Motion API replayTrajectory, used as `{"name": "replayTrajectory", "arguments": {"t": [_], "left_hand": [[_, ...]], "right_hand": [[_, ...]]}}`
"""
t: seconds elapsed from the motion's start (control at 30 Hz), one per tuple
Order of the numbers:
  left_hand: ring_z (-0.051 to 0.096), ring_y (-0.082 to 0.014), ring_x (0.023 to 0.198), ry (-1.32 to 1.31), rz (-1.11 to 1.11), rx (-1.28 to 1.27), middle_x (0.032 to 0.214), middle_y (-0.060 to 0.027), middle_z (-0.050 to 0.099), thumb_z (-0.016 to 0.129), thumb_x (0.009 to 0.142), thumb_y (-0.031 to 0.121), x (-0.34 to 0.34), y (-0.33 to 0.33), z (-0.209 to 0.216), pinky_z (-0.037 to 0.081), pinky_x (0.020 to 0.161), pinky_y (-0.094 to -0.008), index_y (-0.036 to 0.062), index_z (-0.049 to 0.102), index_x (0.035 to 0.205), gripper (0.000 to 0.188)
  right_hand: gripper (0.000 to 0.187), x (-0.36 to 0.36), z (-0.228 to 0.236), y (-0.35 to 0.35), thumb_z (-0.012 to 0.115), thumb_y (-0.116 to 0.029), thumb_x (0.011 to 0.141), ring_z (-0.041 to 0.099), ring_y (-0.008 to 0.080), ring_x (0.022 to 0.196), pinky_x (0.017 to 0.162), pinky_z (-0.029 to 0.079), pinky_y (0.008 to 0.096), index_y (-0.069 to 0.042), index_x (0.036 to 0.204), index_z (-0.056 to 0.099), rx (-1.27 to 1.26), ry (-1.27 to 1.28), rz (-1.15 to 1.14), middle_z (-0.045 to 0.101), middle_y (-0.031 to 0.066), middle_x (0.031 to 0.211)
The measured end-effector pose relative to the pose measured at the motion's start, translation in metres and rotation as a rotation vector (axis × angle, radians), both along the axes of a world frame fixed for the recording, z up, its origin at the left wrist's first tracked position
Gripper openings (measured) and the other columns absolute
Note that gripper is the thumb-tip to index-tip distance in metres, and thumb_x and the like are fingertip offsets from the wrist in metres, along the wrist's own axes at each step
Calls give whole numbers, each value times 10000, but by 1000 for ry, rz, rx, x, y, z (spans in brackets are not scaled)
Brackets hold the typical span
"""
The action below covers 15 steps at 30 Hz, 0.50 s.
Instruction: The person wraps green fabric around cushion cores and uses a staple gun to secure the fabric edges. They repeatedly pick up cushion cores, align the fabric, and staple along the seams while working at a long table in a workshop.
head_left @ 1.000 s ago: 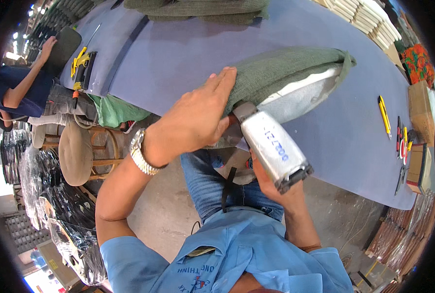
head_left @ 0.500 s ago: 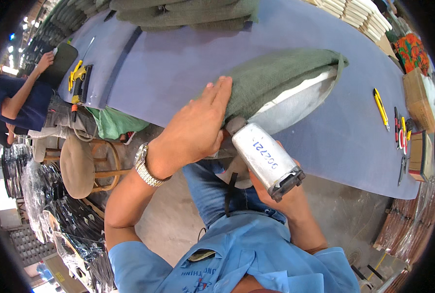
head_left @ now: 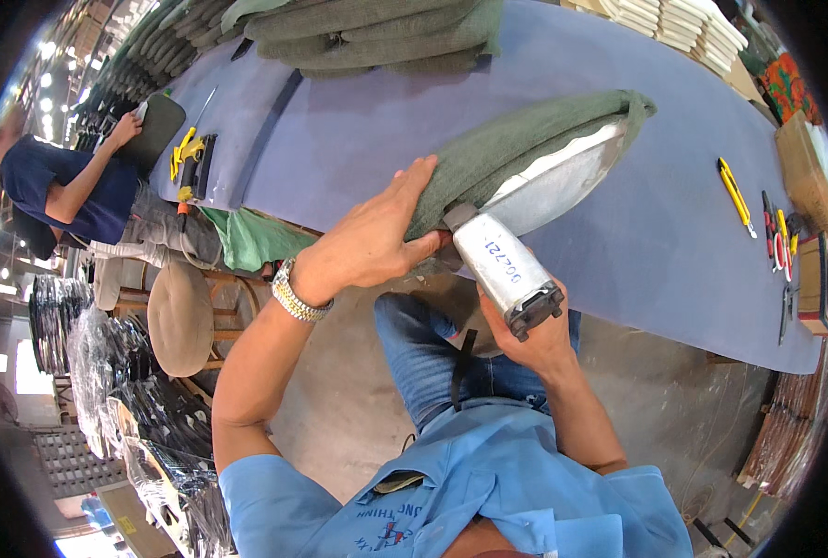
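Observation:
A seat cushion (head_left: 488, 156) covered in dark green fabric is tilted up at the table's near edge, its pale grey underside (head_left: 563, 191) and a white strip of padding showing. My left hand (head_left: 377, 232) grips its near left end, fingers straight along the fabric and thumb bent toward the rim. My right hand (head_left: 539, 330) is closed around a staple gun (head_left: 502, 260) with a silver body and black end cap. The gun's nose meets the cushion's rim beside my left thumb; the contact point and my right fingers are partly hidden.
On the blue-grey table (head_left: 367, 121) lie a yellow cutter (head_left: 735, 195), pliers and scissors (head_left: 784, 242), and another staple gun (head_left: 193, 167). Green cushions (head_left: 377, 33) are stacked at the back. A co-worker (head_left: 74, 186) sits left, near a round stool (head_left: 179, 319).
The view has shifted slightly, so surroundings at left sit further right. My left thumb now stretches toward the gun's nose, and the gun has moved slightly along the cushion's rim.

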<state>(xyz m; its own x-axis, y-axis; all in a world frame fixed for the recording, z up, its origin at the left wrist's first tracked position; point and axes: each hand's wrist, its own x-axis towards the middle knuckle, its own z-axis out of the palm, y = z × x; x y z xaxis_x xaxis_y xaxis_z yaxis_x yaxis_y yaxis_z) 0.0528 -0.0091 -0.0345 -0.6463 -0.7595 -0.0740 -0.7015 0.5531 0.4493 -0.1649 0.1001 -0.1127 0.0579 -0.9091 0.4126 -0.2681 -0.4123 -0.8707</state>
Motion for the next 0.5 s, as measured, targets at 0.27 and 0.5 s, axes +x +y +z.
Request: {"name": "replayTrajectory", "arguments": {"t": [0.27,0.5], "left_hand": [[449,-454,1410,-83,32,-1,1557,-335,395,669,904,195,-7,4,9,391,1164,-472,-44,227,1591,852],[472,-457,1389,-18,6,-44,1541,-330,417,686,833,107,-2,6,2,416,1145,-467,-44,234,1589,893]], "right_hand": [[504,-7,4,8,785,-66,772,722,363,1077,915,570,396,44,1242,640,8,57,11,709,209,1176],[568,-4,33,11,803,-118,788,720,363,1097,929,565,398,32,1302,612,183,-3,74,703,205,1196]]}}
